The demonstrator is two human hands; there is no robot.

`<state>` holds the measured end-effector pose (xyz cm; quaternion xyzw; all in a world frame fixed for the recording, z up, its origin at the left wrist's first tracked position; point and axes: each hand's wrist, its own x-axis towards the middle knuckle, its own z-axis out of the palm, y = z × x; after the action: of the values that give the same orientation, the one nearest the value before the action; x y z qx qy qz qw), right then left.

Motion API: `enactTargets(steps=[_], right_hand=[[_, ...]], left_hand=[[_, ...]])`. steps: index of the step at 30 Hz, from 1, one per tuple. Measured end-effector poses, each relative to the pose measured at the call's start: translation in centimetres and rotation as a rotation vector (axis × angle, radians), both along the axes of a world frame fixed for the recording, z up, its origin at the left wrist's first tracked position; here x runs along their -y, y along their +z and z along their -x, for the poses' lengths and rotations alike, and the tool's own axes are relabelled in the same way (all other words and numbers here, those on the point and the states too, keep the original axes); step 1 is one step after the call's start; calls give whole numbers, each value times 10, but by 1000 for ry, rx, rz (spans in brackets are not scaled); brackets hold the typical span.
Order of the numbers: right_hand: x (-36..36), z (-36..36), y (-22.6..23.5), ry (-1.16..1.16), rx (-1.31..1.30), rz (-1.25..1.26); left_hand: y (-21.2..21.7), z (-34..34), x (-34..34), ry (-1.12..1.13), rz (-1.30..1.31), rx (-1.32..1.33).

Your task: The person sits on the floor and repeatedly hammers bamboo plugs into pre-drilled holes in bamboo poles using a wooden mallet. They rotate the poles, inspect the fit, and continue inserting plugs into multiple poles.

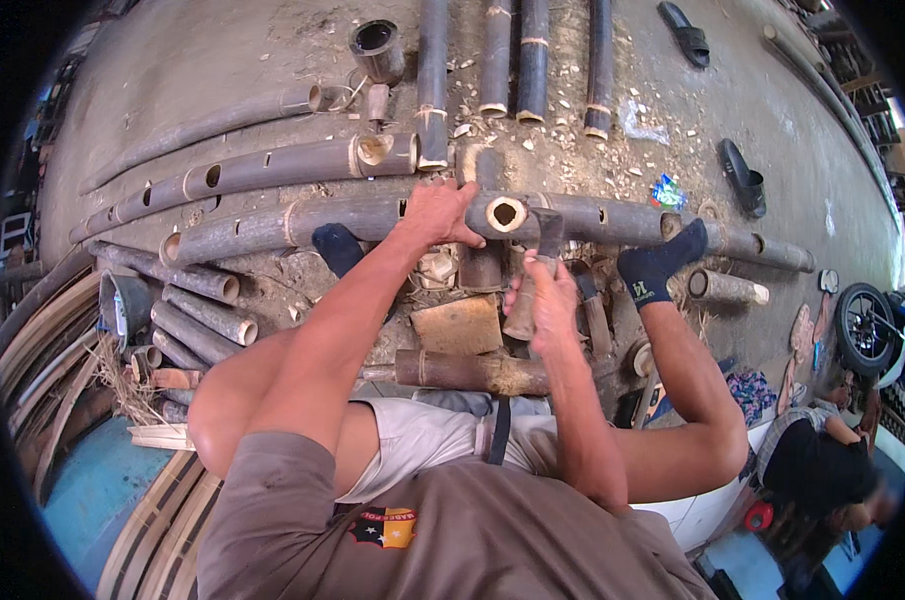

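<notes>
A long dark bamboo pole (342,217) lies crosswise before me, with a pale-rimmed round hole cut near its middle. My left hand (440,212) grips the pole just left of that hole, its thumb on the near side. With closed fingers my right hand (550,300) holds a hatchet-like tool (549,232) by its handle. The tool's metal blade is against or just beside the pole, right of the hole; I cannot tell whether it touches. Under the pole sits a short upright-looking bamboo piece (480,268), partly hidden.
My socked feet (662,262) are at the pole on both sides. A second holed pole (262,170) lies beyond it, with several bamboo tubes (433,70) farther off. Chips litter the floor. Cut bamboo and a bucket (124,303) stand left; a sandal (740,178) and another person (812,450) are right.
</notes>
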<state>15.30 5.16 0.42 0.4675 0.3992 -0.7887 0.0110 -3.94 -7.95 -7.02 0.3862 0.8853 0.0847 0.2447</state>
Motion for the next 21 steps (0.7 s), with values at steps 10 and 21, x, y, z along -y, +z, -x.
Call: enactTargets(steps=[10,21], right_hand=[[38,12,-11,-168,33,142],[-59,19,-15,431,235,37]], left_hand=[[6,-15,-26,21,-153,-12],[-11,-36,-46,357,-297,-196]])
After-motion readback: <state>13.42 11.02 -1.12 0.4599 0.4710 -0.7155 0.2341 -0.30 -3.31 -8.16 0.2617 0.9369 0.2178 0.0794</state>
